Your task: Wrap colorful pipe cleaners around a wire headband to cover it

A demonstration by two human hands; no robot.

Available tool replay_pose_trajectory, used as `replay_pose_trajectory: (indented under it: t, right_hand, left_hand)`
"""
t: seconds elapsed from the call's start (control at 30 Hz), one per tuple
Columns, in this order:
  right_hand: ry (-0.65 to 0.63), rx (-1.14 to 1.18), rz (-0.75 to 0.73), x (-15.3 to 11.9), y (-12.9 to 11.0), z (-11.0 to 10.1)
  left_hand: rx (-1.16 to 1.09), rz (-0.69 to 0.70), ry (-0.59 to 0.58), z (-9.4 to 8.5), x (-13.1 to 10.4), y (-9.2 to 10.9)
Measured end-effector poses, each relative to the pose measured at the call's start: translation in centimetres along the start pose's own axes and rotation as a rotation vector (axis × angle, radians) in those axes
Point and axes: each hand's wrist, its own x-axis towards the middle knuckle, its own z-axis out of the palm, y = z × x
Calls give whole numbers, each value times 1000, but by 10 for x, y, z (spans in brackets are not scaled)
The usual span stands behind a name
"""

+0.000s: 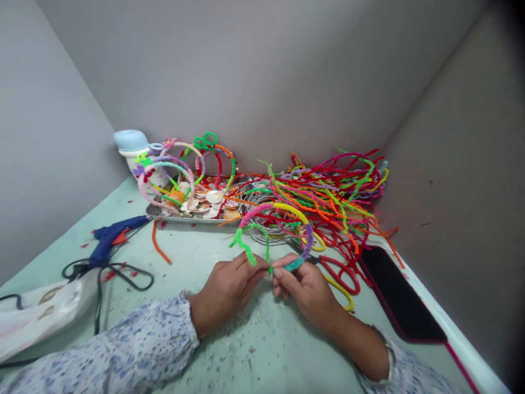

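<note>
A ring wrapped in pink, yellow, purple and teal pipe cleaner (308,236) stands upright between my two hands. My left hand (233,284) is closed, its fingertips pinching a bright green pipe cleaner (246,246) at the ring's lower left. That green strand loops up and its loose end curls outward. My right hand (305,287) is closed on the teal lower part of the ring, thumb and fingertip close to the left fingertips. Red-handled scissors (342,273) lie just beyond my right hand, beside a yellow handle (341,293) partly hidden by that hand.
A metal tray (197,220) holds shell-like discs and finished-looking rings, with a white bottle (133,148) behind. Loose pipe cleaners (328,191) heap over wire coils (256,210). A blue glue gun (110,238) with cord and a plastic bag (49,306) lie left; a phone (402,295) lies right.
</note>
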Motion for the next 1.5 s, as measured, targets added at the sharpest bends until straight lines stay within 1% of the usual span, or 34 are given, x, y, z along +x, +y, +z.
replay_pose_trajectory:
  t: [0.17,0.43,0.67,0.83,1.07,1.13,1.27,1.4,1.5]
  right_hand:
    - [4,-25,-32,-1,2,0]
    - [41,-114,-84,-3,11,-1]
    - [26,-385,-188,-3,5,-4]
    - [36,-370,-236,-2,1,-3]
    - [38,-418,-266,-2,3,-4]
    - [39,-434,-279,-3,4,-4]
    - [42,-442,-293,-2,9,-5]
    - [38,-472,-299,-1,11,-5]
    - [47,-466,-300,0,11,-6]
  left_hand:
    - [1,-2,2,-1,1,2]
    - [-12,-65,-60,-2,3,5]
    - [-59,-125,-76,-1,4,8]
    - [-108,-133,-10,1,3,8]
    - [-59,-121,-46,2,3,6]
    - [-60,-147,-75,1,3,8]
    - [-103,-245,-126,-2,6,12]
    - [-153,-317,-144,-3,9,16]
    - [-156,-323,-137,-4,9,18]
